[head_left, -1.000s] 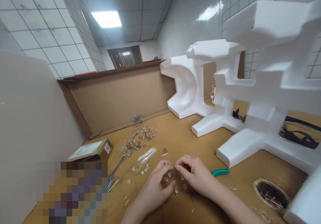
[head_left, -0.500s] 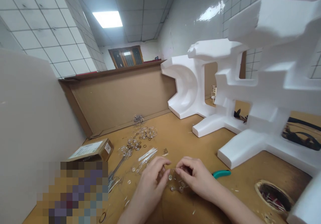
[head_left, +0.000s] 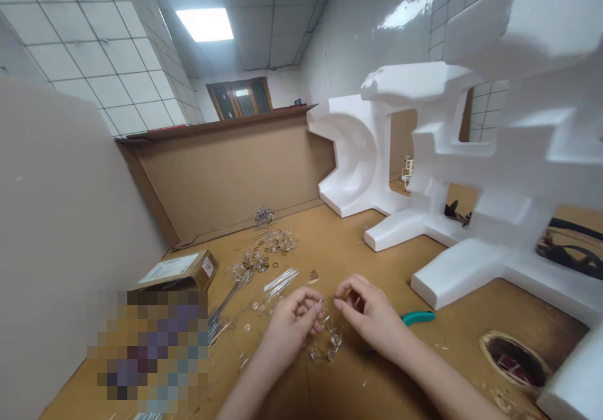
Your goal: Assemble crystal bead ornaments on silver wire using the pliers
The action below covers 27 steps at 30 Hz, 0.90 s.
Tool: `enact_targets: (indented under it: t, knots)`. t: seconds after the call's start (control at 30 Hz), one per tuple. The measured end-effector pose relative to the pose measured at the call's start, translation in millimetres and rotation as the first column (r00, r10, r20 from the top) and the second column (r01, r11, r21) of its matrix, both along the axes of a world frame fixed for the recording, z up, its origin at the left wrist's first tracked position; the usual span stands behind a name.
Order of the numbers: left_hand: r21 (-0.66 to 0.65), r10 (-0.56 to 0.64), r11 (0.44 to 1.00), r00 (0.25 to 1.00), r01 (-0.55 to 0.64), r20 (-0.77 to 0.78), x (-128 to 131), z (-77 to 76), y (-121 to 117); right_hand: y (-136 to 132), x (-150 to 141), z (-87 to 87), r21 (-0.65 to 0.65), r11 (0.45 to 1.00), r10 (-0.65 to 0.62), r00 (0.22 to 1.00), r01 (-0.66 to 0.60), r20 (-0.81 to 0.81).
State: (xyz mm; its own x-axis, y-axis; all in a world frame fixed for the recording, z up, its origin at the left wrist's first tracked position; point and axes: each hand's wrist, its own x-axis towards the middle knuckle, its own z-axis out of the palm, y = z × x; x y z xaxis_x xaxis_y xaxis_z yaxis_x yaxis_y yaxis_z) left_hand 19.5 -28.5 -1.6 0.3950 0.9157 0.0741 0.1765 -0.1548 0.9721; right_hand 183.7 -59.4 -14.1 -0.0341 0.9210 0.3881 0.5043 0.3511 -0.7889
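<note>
My left hand [head_left: 296, 316] is closed in a pinch, thumb against the fingers, at the front middle of the table. Just right of it, my right hand [head_left: 365, 310] pinches too, its fingertips turned toward the left ones. A thin wire, hard to see, seems to run between the two pinches. Below and between the hands is a small cluster of clear discs and wires [head_left: 330, 343]; whether it hangs from the fingers or rests on the table, I cannot tell. A tool with a teal handle [head_left: 418, 317] lies partly hidden behind my right wrist.
Clear straight strips [head_left: 281, 280] lie beyond my left hand, with heaps of clear pieces and dark rings [head_left: 254, 263] farther back. A small cardboard box [head_left: 207, 268] stands left. White foam packing [head_left: 438, 288] fills the right side, near a round hole [head_left: 516, 360] in the table.
Both hands have risen slightly in view, and the gap between their fingertips is a little wider. The clear cluster's pieces have shifted. The whole view has tilted a little.
</note>
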Motion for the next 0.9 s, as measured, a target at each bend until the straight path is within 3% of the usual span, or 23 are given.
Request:
enact_targets:
  t: [0.2,0.33,0.47,0.63,0.9]
  knots:
    - [-0.132,0.164,0.981,0.975,-0.144,0.151,-9.5,-1.4,16.5,-6.4,-4.8,-2.1,-0.016,1.0,-0.013,0.976,0.017,0.219]
    - [-0.178,0.178,0.973,0.966,-0.145,0.189,-14.8,-4.9,21.4,-7.8,-10.9,-9.3,-0.065,0.997,-0.01,0.929,0.036,0.369]
    - [-0.201,0.125,0.976,0.968,-0.081,0.216,-18.4,-8.2,22.8,-4.0,-12.3,-17.9,-0.093,0.996,0.028,0.93,0.007,0.368]
    - [-0.203,-0.05,0.975,0.982,0.088,0.183,-20.9,-8.1,20.8,-1.9,-8.7,-18.3,-0.1,0.994,0.069,0.949,-0.039,0.309]
    - [-0.185,-0.036,0.981,0.99,0.061,0.133,-20.2,-5.8,20.4,-4.6,-6.0,-9.8,-0.122,0.991,0.089,0.956,-0.056,0.28]
